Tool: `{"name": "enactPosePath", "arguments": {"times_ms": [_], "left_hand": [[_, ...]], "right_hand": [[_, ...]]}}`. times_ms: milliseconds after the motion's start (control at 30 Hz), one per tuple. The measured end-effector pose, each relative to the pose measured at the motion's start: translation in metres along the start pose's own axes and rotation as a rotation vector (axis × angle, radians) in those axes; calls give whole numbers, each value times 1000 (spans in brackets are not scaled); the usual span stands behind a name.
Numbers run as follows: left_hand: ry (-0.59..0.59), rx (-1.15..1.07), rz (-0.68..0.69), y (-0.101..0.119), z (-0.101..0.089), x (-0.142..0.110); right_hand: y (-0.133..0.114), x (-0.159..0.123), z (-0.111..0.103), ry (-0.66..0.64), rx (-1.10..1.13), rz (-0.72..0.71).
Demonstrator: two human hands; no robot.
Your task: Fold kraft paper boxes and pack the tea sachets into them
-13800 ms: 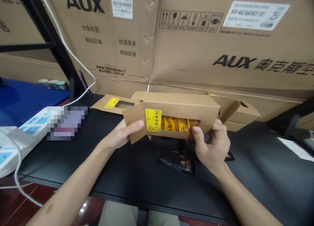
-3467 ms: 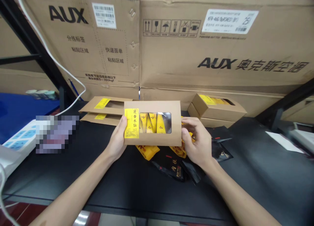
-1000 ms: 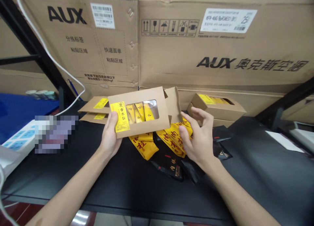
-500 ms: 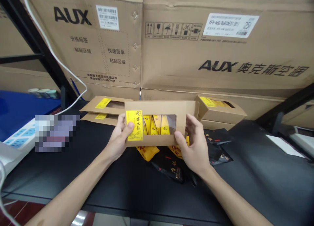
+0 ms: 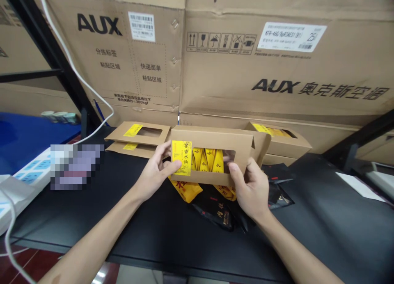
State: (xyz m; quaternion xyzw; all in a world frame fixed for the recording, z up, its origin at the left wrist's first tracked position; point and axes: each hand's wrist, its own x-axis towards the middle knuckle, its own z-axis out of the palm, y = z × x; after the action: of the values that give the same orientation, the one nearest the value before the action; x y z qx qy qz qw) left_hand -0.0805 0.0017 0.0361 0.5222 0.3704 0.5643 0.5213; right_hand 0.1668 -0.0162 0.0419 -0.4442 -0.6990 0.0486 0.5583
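At the far left of my view, a white power strip [image 5: 35, 165] is lying along the bench [image 5: 138, 230], crowding that side. Right of it and farther back, two flat window cartons [image 5: 133, 130] are overlapping near the big shipping cartons [image 5: 277, 66]. The left hand [image 5: 155, 171] is next in line, its grip closed on the left end of the kraft box [image 5: 212, 141], thumb lying on the label. I'm seeing the box being held up between both hands, window facing me, yellow packets [image 5: 204, 163] standing inside with a gap at the window's right. Below it, loose yellow pouches [image 5: 186, 189] and a black pouch [image 5: 215, 212] are lying on the bench. The right hand [image 5: 250, 185] is pinching the right end narrowly, thumb at the window's lower corner, while the end flap [image 5: 262, 145] is standing open beyond. I'm judging the step in hand as steadying a part-filled box; the next move is probably calling for the left grip bearing the weight and leaving the flap uncrushed. Farther right, stacked window boxes [image 5: 286, 145] are sitting close behind the flap, limiting reach there; the roomier side is running toward the bench's front edge.
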Motion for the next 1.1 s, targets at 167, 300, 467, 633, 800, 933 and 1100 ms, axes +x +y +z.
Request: {"name": "enactPosePath", "arguments": {"times_ms": [167,300,467,633,800,933,1100], "left_hand": [[-72,9,-42,5,-4,1],[-78,-58,-90,9,-4,1],[-112,-141,-145,12,-4,-1],[-127,-173,-132,14,-5,-2],[-124,-193,-133,13,-4,-1],[-24,-143,-173,11,-5,0],[73,-172,-163,11,-7,4]], "right_hand": [[-1,1,-4,-5,-48,-83],[0,-1,-6,27,-106,-146],[-1,-2,-7,22,-156,-197],[-1,-2,-6,6,-158,-193],[2,-4,-5,32,-177,-192],[2,-5,-5,68,-230,-184],[3,-3,-4,94,-265,-194]]}}
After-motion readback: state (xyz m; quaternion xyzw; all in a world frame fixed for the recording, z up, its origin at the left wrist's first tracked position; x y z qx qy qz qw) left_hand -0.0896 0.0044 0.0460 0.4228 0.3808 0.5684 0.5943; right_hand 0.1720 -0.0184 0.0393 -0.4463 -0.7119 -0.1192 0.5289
